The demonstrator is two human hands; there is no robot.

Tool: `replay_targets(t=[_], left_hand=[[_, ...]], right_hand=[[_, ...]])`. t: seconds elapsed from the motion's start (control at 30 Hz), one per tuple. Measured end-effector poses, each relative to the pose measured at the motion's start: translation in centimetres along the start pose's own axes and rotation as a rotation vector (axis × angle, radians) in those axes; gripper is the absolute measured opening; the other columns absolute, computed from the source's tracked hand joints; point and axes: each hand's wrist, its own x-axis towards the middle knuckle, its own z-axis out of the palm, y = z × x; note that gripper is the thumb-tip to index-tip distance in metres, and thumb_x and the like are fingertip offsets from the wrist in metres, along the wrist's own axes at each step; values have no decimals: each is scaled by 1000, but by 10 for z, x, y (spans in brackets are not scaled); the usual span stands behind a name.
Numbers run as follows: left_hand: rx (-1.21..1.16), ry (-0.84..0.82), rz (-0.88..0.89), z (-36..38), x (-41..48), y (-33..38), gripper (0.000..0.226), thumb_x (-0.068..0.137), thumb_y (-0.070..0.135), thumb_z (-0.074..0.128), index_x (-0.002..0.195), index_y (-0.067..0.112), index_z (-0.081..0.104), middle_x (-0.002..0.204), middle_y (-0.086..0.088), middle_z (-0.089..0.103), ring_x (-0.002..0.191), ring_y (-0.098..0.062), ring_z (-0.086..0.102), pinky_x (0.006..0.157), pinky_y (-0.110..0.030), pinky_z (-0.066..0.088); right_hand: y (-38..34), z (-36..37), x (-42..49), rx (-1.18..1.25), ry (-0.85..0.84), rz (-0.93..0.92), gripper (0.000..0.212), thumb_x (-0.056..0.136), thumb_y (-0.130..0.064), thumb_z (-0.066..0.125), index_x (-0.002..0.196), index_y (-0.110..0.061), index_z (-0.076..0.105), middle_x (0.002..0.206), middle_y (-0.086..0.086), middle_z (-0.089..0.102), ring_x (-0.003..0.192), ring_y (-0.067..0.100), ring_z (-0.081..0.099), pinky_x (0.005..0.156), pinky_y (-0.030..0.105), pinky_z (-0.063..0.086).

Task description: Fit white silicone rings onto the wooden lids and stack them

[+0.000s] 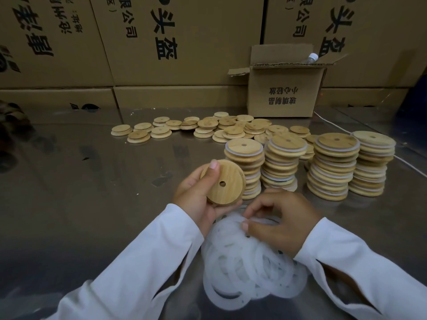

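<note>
Item one: my left grip (196, 195) held a bare wooden lid (223, 182) by its rim, one fingertip over the top edge, tilted up just left of the four stacks of ringed lids (332, 167). Item two: my right grip (279, 220), fingers curled, pinched at the top of the heap of white silicone rings (249, 269), on the worktop (92, 181) nearer me than the stacks. Item three: loose lids (208, 128) lay scattered behind the stacks, a small open carton (284, 95) behind those.
</note>
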Motion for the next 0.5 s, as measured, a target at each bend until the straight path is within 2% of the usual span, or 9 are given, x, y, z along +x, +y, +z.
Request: replay_targets(t=[0.1, 0.2, 0.27, 0.33, 0.43, 0.5], left_hand=[[-10, -26, -15, 0, -1, 3, 42, 70, 36, 57, 100, 8, 62, 92, -19, 69, 79, -34, 69, 54, -37, 57], [-17, -56, -21, 0, -3, 5, 45, 72, 41, 54, 103, 9, 60, 81, -16, 72, 68, -32, 70, 49, -32, 56], [4, -59, -8, 0, -3, 6, 43, 76, 42, 52, 101, 8, 60, 78, -16, 72, 67, -30, 71, 49, -31, 57], [11, -50, 0, -1, -3, 7, 40, 83, 41, 49, 100, 7, 59, 76, -16, 72, 66, -29, 71, 49, -32, 57], [9, -30, -13, 2, -4, 8, 36, 89, 38, 46, 100, 6, 60, 77, -17, 72, 65, -30, 70, 54, -38, 58], [5, -29, -57, 4, -7, 8, 34, 92, 32, 46, 101, 3, 60, 78, -19, 71, 65, -30, 70, 51, -40, 58]], right_hand=[[1, 1, 2, 64, 43, -26, 20, 68, -20, 75, 63, -35, 63, 79, -4, 62, 78, 6, 58, 74, 22, 47], [0, -4, 2, 208, 4, -50, 13, 72, -16, 74, 67, -26, 68, 76, -2, 66, 74, 8, 61, 71, 20, 49], [-4, -10, 1, 351, -63, -81, 5, 72, -21, 73, 70, -22, 69, 71, -3, 68, 69, 6, 62, 67, 18, 49], [-7, -15, -1, 462, -103, -100, 8, 73, -27, 72, 67, -23, 69, 67, -5, 67, 66, 4, 60, 64, 16, 48], [-10, -18, -2, 634, -95, -115, 8, 71, -15, 66, 65, -20, 68, 62, -7, 65, 62, -1, 59, 61, 11, 45], [-12, -17, -1, 711, -34, -109, 7, 73, -13, 70, 68, -13, 66, 60, -7, 64, 60, 0, 59, 59, 11, 45]])
